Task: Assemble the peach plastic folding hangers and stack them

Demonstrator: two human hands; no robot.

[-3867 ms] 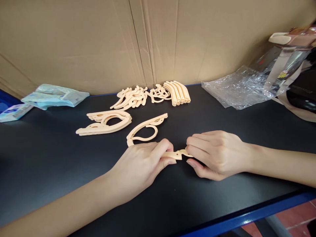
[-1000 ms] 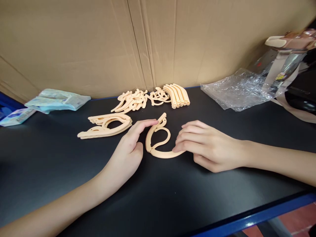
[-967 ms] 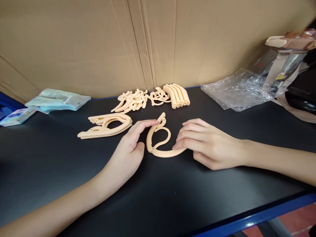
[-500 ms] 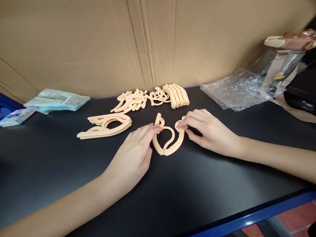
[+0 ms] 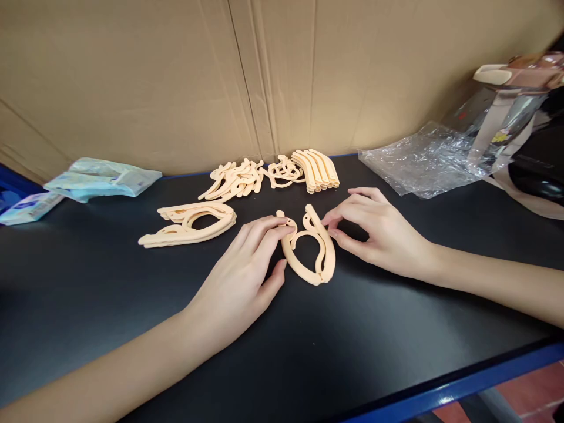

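Note:
A beige plastic folding hanger lies on the black table in front of me, its two arms partly folded toward each other and its joint nearest me. My left hand has its fingertips over the end of the left arm, with the thumb by its outer edge. My right hand is curved beside the right arm, thumb and fingers apart, fingertips at or just off its outer edge; contact is hard to tell. To the left lie folded hangers, stacked together.
Along the back lie a heap of beige hanger pieces, a tangle of hooks and a row of curved arms. Tissue packs lie at the left. A clear plastic bag and a strapped bottle stand right, before a cardboard wall.
The hanger has turned and shifted slightly right and nearer me, its right arm swinging inward. My right hand's fingers have loosened from that arm; the left fingers stay on the other.

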